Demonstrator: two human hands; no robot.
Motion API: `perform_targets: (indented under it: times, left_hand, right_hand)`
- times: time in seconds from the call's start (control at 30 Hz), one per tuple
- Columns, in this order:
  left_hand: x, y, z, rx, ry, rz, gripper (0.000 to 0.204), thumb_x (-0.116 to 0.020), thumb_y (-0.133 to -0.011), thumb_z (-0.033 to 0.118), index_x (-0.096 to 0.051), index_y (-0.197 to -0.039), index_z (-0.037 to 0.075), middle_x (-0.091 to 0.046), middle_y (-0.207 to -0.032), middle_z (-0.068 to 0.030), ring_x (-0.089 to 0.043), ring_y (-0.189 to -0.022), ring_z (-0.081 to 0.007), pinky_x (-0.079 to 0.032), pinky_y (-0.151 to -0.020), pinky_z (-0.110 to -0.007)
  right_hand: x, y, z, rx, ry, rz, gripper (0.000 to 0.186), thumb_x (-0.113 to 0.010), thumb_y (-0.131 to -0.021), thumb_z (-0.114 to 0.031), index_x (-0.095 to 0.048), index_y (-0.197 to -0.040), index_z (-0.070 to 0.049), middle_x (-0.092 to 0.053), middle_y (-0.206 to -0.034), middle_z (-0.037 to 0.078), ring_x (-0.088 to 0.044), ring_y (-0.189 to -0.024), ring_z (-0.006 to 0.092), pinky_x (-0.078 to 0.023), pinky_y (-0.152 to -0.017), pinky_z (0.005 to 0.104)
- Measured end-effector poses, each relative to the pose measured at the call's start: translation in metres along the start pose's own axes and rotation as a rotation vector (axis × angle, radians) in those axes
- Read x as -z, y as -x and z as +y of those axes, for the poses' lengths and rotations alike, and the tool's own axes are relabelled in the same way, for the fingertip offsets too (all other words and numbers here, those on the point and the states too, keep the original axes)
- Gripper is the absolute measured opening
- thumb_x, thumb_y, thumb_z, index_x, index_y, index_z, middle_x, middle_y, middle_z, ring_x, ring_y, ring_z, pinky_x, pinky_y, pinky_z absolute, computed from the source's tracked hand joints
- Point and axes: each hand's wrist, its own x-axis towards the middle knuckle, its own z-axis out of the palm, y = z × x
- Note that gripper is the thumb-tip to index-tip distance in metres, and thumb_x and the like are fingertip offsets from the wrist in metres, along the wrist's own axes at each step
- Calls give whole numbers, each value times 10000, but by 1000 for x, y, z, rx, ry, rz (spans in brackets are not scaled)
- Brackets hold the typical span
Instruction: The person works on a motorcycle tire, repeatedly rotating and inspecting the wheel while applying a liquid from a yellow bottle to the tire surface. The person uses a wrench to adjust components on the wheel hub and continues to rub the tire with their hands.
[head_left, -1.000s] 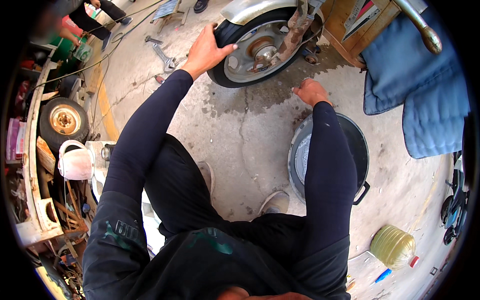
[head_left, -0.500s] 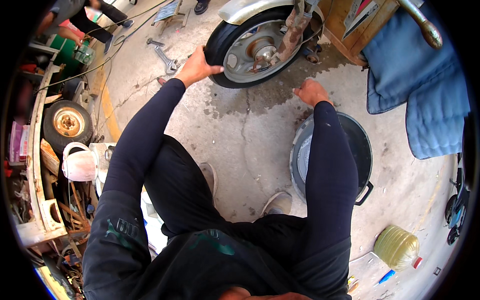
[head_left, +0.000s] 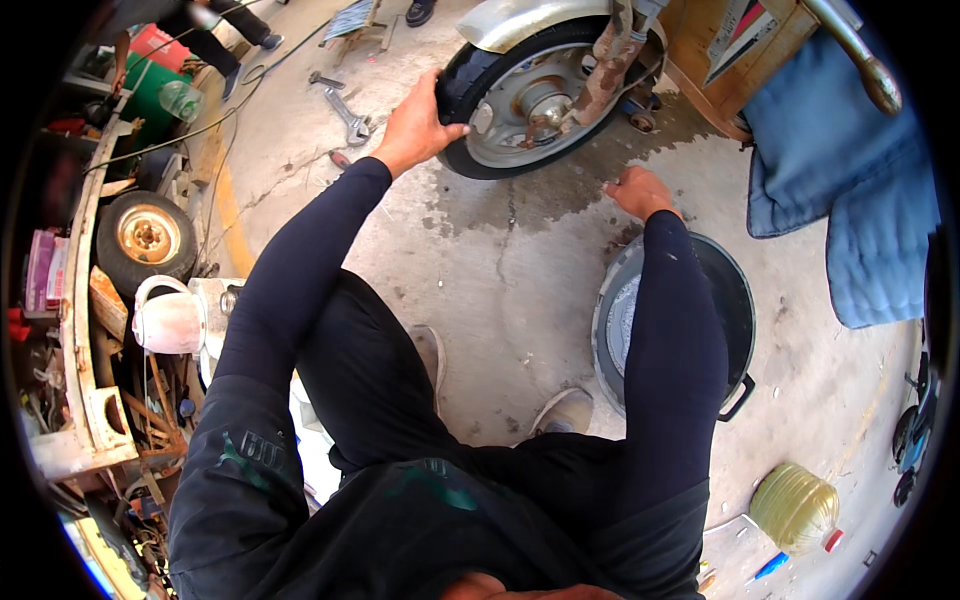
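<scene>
My left hand point(head_left: 418, 128) grips the black tyre point(head_left: 462, 88) of a wheel at its near left side, fingers over the tread and thumb stretched toward the rim. The wheel has a dusty grey metal rim point(head_left: 502, 145), a rusty hub point(head_left: 543, 100) and a silver mudguard point(head_left: 520, 22) above it. My right hand point(head_left: 643, 192) is held with its fingers curled in, just short of the tyre and above the far edge of a dark round basin point(head_left: 735, 300). Whether anything small is between those fingers is hidden. My right forearm covers part of the basin.
An adjustable wrench point(head_left: 346, 115) lies on the concrete left of the wheel. A loose small wheel point(head_left: 148, 238) and a cluttered rack point(head_left: 80, 300) stand at left. Blue padded cloth point(head_left: 830, 140) hangs at right. A jug of yellowish liquid point(head_left: 795, 508) lies lower right.
The whole view has shifted slightly, with the scene sliding right. My left hand stays on the tyre and my right hand stays curled. At upper left, the other person's arm has moved away from a clear bottle.
</scene>
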Motion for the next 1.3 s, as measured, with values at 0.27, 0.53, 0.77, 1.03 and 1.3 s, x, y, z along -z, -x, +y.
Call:
perform_targets:
  times: [0.27, 0.53, 0.77, 1.03, 1.3]
  left_hand:
    - [7, -4, -13, 67, -29, -123, 883, -852, -710, 324, -386, -1387, 2, -606, -1220, -260, -602, -1138, -398, -489, -942, -435]
    - [22, -14, -17, -16, 221, -249, 873, -789, -832, 383, -363, -1470, -35, -510, -1414, -241, -496, -1327, -328, -390, -1113, -387]
    - [12, -21, -29, -105, 339, -126, 745, -758, -865, 402, -446, -1439, 42, -581, -1334, -198, -578, -1221, -278, -455, -1035, -373]
    - [13, -11, -39, -6, 136, -295, 874, -796, -808, 407, -376, -1404, -75, -557, -1298, -291, -547, -1243, -380, -431, -1063, -407]
    - [10, -22, 8, -88, 77, 6, 952, -782, -788, 461, -330, -1439, -67, -509, -1357, -303, -530, -1259, -386, -434, -1053, -422]
  right_hand:
    - [-9, -3, -4, 84, -39, 90, 485, -645, -875, -436, -706, -1104, -13, -680, -1138, 221, -622, -1113, 383, -488, -939, 445]
    - [-20, -16, 14, 53, -34, -27, 432, -629, -899, -398, -703, -863, 26, -697, -825, 199, -678, -733, 309, -534, -678, 421]
    - [-15, -16, 7, 87, -120, -125, 434, -613, -918, -369, -666, -771, 36, -643, -625, 144, -592, -471, 247, -470, -463, 392]
    - [-5, -8, 12, 34, -95, -133, 395, -611, -908, -344, -686, -830, 36, -659, -647, 134, -604, -497, 250, -493, -509, 392]
    - [-16, -20, 16, 81, -32, -11, 414, -598, -897, -362, -691, -857, 40, -675, -658, 144, -649, -564, 276, -529, -589, 409]
